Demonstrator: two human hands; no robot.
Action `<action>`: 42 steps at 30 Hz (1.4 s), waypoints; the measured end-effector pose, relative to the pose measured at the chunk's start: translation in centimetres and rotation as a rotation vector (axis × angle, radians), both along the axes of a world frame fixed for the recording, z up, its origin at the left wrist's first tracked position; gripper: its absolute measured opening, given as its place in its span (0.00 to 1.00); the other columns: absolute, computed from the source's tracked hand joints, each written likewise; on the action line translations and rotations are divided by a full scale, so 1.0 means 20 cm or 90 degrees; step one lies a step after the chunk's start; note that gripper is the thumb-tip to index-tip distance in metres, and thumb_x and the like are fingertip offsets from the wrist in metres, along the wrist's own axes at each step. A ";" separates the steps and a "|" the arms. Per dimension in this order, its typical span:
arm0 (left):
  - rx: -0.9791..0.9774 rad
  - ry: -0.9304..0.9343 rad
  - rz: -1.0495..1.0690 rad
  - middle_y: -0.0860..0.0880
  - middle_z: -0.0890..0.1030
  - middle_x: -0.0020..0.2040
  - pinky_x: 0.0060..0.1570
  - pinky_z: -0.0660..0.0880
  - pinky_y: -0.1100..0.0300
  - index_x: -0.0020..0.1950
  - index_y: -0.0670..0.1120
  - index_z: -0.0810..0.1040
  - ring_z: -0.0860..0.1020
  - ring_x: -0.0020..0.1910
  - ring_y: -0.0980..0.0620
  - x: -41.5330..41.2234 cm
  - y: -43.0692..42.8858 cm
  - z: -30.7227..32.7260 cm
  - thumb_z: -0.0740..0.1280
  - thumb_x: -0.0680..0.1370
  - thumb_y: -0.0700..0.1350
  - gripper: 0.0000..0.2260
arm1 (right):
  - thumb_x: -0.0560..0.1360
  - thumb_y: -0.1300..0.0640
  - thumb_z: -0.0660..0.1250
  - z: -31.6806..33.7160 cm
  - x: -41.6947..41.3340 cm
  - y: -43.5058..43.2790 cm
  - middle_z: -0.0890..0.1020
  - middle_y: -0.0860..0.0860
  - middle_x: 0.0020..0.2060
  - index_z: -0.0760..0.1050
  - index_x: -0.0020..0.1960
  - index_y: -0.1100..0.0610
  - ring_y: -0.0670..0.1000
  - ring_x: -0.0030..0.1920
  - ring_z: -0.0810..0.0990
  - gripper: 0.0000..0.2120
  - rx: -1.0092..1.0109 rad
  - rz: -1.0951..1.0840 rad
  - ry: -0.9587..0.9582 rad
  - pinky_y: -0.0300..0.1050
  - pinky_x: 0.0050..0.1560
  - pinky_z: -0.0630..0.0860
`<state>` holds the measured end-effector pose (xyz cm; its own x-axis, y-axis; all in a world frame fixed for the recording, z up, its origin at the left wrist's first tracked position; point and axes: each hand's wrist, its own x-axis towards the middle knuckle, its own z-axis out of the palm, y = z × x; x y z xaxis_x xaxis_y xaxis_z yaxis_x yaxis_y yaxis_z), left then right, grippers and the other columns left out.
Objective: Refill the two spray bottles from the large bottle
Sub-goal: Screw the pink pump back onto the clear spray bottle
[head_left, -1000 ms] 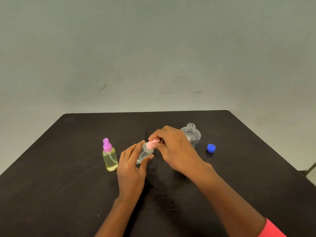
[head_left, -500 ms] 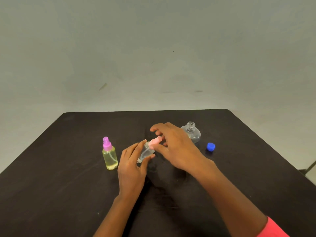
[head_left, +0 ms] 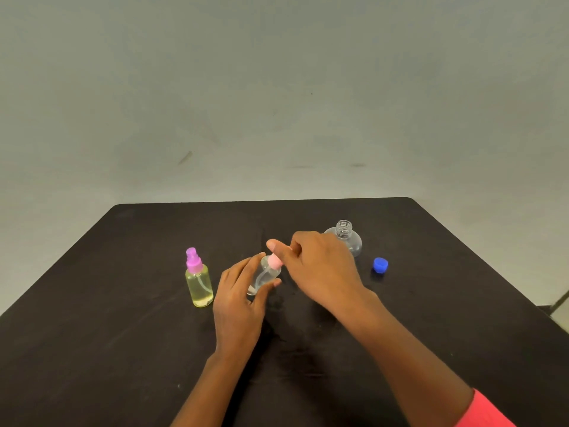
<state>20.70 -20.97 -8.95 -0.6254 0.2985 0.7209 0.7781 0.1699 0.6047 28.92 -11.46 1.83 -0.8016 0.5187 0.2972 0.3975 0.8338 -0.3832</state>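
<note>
A small clear spray bottle (head_left: pixel 264 277) with a pink spray top (head_left: pixel 275 261) is tilted in my left hand (head_left: pixel 238 303), which wraps its body. My right hand (head_left: pixel 320 269) pinches the pink top between thumb and fingers. To the left stands a second spray bottle (head_left: pixel 199 283) with yellowish liquid and a purple top, upright and untouched. Behind my right hand stands the large clear bottle (head_left: pixel 348 238), round-bodied, its neck uncapped and its lower part hidden by my hand. Its blue cap (head_left: pixel 381 265) lies on the table to the right.
Everything sits on a black table (head_left: pixel 123 334) against a plain grey wall. The table's far edge runs just behind the large bottle, and its right edge slants down toward the lower right.
My right hand let its fingers off the pink top for a moment, then closed on it again with the thumb raised. The left hand and bottle stayed in place.
</note>
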 end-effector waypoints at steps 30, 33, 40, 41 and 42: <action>0.002 -0.127 0.035 0.59 0.77 0.51 0.47 0.75 0.62 0.60 0.48 0.76 0.77 0.49 0.58 -0.01 -0.01 0.00 0.73 0.70 0.44 0.19 | 0.77 0.37 0.52 -0.04 -0.05 -0.04 0.80 0.48 0.44 0.74 0.54 0.53 0.46 0.42 0.75 0.22 0.029 0.048 0.050 0.41 0.41 0.70; -0.022 -0.180 0.054 0.58 0.78 0.51 0.46 0.72 0.66 0.61 0.49 0.76 0.77 0.48 0.58 -0.02 -0.01 -0.01 0.73 0.71 0.46 0.19 | 0.78 0.42 0.56 -0.01 -0.03 -0.02 0.80 0.48 0.45 0.74 0.55 0.52 0.47 0.43 0.77 0.17 0.005 0.080 0.134 0.44 0.46 0.76; -0.060 -0.260 0.083 0.53 0.79 0.54 0.49 0.70 0.65 0.66 0.46 0.73 0.73 0.49 0.58 -0.03 0.00 -0.03 0.72 0.71 0.47 0.24 | 0.77 0.52 0.62 0.05 0.04 0.07 0.78 0.42 0.39 0.77 0.49 0.51 0.41 0.36 0.74 0.06 -0.011 0.079 0.232 0.25 0.38 0.66; -0.064 -0.265 0.084 0.51 0.79 0.56 0.49 0.70 0.64 0.67 0.46 0.72 0.73 0.49 0.58 -0.04 0.00 -0.03 0.72 0.72 0.47 0.24 | 0.77 0.53 0.63 0.04 0.04 0.07 0.78 0.43 0.39 0.78 0.48 0.51 0.41 0.36 0.74 0.06 -0.014 0.081 0.224 0.25 0.37 0.66; -0.068 -0.267 0.083 0.50 0.79 0.57 0.49 0.70 0.64 0.67 0.46 0.71 0.74 0.49 0.57 -0.04 0.00 -0.04 0.72 0.72 0.47 0.25 | 0.77 0.54 0.63 0.04 0.04 0.08 0.79 0.43 0.39 0.78 0.48 0.51 0.42 0.36 0.74 0.05 -0.015 0.087 0.217 0.26 0.37 0.67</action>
<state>19.88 -20.98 -9.67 -0.8946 0.2565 0.3659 0.4368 0.3288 0.8373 29.80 -9.84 2.55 -0.7215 0.4229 0.5483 0.1291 0.8601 -0.4936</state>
